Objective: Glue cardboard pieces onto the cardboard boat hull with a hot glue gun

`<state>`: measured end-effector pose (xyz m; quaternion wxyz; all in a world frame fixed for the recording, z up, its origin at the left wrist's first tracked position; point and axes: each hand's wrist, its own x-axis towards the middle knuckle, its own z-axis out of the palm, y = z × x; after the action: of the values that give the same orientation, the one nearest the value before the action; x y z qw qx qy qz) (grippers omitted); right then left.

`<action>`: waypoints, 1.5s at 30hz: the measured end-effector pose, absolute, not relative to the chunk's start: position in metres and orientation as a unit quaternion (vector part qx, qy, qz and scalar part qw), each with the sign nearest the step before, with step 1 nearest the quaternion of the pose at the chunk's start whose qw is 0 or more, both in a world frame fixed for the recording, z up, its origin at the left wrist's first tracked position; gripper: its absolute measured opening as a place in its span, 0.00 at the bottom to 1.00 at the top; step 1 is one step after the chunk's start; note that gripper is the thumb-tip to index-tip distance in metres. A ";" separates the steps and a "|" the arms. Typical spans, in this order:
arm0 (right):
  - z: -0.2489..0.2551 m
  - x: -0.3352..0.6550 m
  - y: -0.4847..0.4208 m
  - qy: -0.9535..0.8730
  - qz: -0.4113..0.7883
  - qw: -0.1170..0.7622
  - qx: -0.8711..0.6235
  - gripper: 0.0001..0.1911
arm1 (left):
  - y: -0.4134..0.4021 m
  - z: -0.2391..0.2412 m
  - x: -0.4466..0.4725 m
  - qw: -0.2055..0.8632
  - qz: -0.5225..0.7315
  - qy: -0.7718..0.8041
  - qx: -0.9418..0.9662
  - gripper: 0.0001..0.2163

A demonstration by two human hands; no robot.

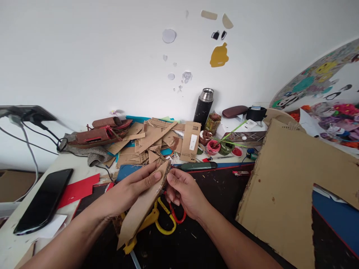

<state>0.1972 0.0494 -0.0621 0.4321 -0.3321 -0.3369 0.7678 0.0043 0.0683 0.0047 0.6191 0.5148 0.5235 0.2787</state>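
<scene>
My left hand (143, 183) is closed on a long piece of cardboard (140, 209), thumb on its flat face, holding it slanted above the dark mat. At the upper end, the curled fingers and thumb of my right hand (185, 190) pinch the torn edge of the same piece; whether something small is between them is hidden. Beneath the cardboard lie a yellow looped handle (167, 232), a red looped handle (181, 219) and a partly covered yellow tool (150, 219). A dark green utility knife (198, 166) rests just beyond my hands.
Cardboard scraps (151, 138) and a brown cardboard boat model (95, 136) stand along the wall. Paint pots (213, 147) and a black flask (203, 106) are behind. A large cardboard sheet (280, 190) fills the right; a phone (43, 200) lies left.
</scene>
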 end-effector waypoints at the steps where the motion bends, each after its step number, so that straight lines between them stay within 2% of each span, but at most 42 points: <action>1: -0.062 0.197 0.050 -0.335 0.768 0.432 -0.333 0.27 | 0.068 0.005 0.005 0.636 0.279 0.511 0.507 0.22; 7: -0.064 0.197 0.051 -0.321 0.772 0.437 -0.331 0.27 | 0.069 0.006 0.013 0.735 0.279 0.434 0.439 0.19; 10: -0.065 0.196 0.050 -0.316 0.775 0.437 -0.328 0.27 | 0.068 0.008 0.015 0.747 0.274 0.421 0.435 0.19; 17: -0.066 0.197 0.050 -0.318 0.778 0.436 -0.321 0.26 | 0.069 0.000 0.005 0.636 0.268 0.509 0.514 0.23; 29: -0.063 0.194 0.050 -0.315 0.764 0.453 -0.335 0.29 | 0.063 0.007 0.020 0.512 0.278 0.507 0.636 0.22; 45: -0.060 0.197 0.053 -0.292 0.731 0.491 -0.375 0.26 | 0.070 -0.004 0.013 0.528 0.286 0.475 0.643 0.16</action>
<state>0.1971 0.0529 -0.0599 0.4908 -0.3746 -0.2917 0.7305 0.0126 0.0701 -0.0039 0.5279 0.6434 0.4749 0.2860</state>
